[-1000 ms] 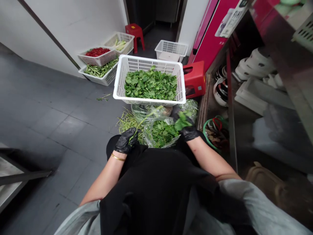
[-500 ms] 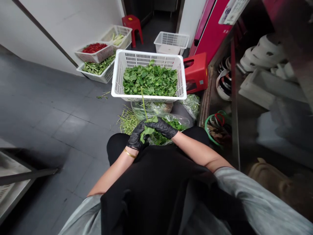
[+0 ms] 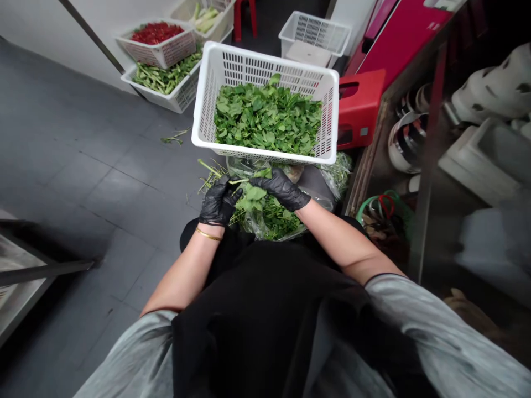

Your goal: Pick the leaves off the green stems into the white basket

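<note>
Your left grip (image 3: 219, 202) and right grip (image 3: 280, 189) are both clamped on a leafy green stem (image 3: 254, 192) over a plastic bag (image 3: 251, 226), white basket (image 3: 265, 65) just ahead, gray tile floor (image 3: 95, 166) off left.

Soft, even light fills the scene without harsh glare, a dim shadow lies on the grey tile floor (image 3: 103, 260) left of the black-gloved left hand (image 3: 219, 202), and wide-angle distortion bends and smears the stainless-steel shelf (image 3: 427, 166) right of the black-gloved right hand (image 3: 281, 189).

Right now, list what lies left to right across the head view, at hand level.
Gray floor, left hand, right hand, green and red coils, steel upright
</note>
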`<action>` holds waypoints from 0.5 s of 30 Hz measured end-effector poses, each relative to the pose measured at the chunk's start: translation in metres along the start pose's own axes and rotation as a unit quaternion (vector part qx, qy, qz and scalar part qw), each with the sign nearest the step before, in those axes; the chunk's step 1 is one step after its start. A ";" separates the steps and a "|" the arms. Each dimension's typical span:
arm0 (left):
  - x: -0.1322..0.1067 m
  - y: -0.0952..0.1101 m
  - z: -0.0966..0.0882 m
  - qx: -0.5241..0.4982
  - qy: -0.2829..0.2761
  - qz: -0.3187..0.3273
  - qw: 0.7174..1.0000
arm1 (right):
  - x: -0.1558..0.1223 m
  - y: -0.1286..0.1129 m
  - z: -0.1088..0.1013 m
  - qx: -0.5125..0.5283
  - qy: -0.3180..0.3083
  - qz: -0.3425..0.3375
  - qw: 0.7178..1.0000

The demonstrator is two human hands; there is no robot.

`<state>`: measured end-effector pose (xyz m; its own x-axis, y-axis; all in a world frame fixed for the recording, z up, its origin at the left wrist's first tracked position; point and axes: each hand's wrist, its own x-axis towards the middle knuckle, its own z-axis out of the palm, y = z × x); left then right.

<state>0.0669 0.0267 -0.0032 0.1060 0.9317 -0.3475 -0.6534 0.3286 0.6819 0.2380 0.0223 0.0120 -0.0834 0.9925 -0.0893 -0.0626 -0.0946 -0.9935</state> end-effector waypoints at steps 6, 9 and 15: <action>0.029 0.025 -0.019 -0.048 0.124 0.049 0.990 | 0.035 0.002 -0.003 0.083 0.128 -0.059 0.986; 0.052 0.050 -0.044 0.001 0.188 0.027 0.982 | 0.079 -0.007 -0.044 0.015 0.177 -0.107 0.978; 0.082 0.041 -0.066 0.157 0.210 -0.195 0.945 | 0.186 -0.023 -0.161 -0.313 0.164 -0.180 0.918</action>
<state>-0.0010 0.1070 -0.0461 -0.0566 0.6080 -0.7919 -0.3650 0.7257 0.5832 0.3838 0.2212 0.0072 0.1409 0.9306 0.3378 0.5656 0.2043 -0.7989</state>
